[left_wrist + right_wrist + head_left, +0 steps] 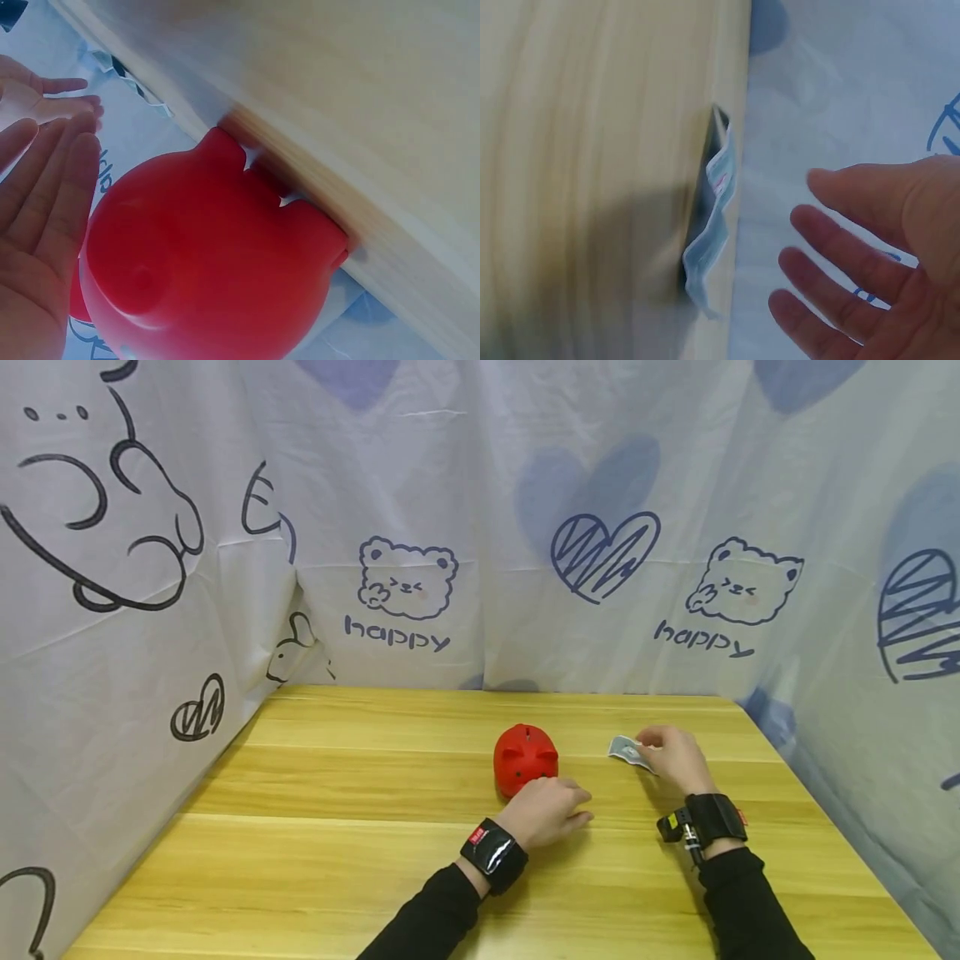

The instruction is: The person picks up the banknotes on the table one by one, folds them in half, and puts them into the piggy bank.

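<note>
A red pig-shaped money bank (525, 758) with a slot on top stands on the wooden table. My left hand (546, 812) is on its near side, overlapping its front in the head view. In the left wrist view the fingers (56, 195) are extended beside the pig's snout and grip nothing. To the right lies a creased, greenish-grey banknote (628, 752), wavy and partly raised off the wood in the right wrist view (714, 225). My right hand (675, 758) hovers over the note's right end, fingers (840, 244) spread and apart from the paper.
The wooden tabletop (337, 860) stretches out around both hands. A white cloth (495, 610) printed with bears and hearts hangs behind the table and along its sides. Black bands (493, 857) with small devices sit on both wrists.
</note>
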The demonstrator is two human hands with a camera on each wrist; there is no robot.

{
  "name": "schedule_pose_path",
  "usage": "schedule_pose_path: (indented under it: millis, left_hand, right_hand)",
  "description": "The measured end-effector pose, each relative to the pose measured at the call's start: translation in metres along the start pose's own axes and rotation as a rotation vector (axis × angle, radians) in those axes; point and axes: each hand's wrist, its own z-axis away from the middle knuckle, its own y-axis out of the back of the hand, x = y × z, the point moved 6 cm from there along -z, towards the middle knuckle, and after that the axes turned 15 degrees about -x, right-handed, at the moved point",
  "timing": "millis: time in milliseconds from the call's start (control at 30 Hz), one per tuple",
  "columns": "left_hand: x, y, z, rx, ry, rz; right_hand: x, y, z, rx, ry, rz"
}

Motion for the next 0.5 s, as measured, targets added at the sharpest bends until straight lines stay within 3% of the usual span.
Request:
schedule_pose_path:
  millis: [500]
  left_hand:
    - [0.011, -0.004, -0.009, -0.057, -0.004, 0.006]
  right_hand:
    - [0.017, -0.020, -0.007, -0.198, -0.054, 0.036]
